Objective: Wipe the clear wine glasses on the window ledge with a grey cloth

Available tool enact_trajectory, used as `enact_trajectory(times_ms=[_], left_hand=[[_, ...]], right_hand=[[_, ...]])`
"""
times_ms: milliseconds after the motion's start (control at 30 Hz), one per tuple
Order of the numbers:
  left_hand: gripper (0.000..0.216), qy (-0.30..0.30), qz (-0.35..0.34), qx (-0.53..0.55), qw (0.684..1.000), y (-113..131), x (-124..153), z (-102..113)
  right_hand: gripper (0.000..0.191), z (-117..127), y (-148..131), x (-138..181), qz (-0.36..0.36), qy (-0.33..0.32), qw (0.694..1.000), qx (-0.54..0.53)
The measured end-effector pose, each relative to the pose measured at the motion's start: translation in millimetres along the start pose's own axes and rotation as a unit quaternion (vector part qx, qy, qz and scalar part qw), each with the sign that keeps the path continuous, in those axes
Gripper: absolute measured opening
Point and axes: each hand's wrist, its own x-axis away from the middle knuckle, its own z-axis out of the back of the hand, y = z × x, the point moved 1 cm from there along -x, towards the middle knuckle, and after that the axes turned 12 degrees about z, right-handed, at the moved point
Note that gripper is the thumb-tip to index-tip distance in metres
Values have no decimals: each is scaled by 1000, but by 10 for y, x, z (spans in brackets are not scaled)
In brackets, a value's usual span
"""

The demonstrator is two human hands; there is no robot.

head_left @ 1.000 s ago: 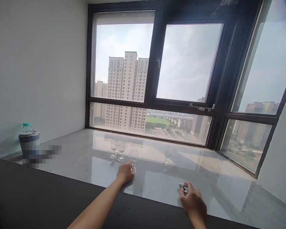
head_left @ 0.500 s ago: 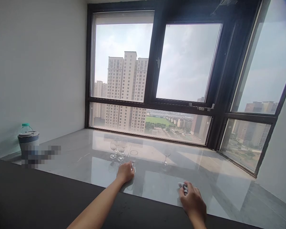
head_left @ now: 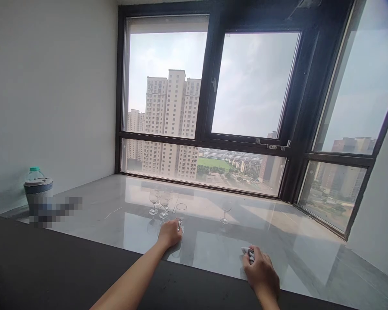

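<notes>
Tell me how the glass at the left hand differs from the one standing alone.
The left glass is held at its stem by the left hand; the lone glass is untouched, nearer the right hand and its cloth. The left glass stands close to other glasses; the lone glass stands apart. Both are clear, stemmed and upright on the sill.

I see my left grip (head_left: 170,233) wrapped round the stem of a wine glass (head_left: 181,210) standing on the pale, glossy tabletop (head_left: 123,224). Just left of it stand two more glasses (head_left: 164,205); a fourth glass (head_left: 226,212) stands apart on the right. My right grip (head_left: 261,271) clutches a crumpled cloth (head_left: 248,253) near the tabletop's front edge.
</notes>
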Motion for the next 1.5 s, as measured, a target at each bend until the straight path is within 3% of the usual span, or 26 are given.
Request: enact_trajectory(times_ms=[1500], left_hand=[[21,0,3,3,1000,13,22,21]], right_hand=[[29,21,3,7,0,8,1000,-5]])
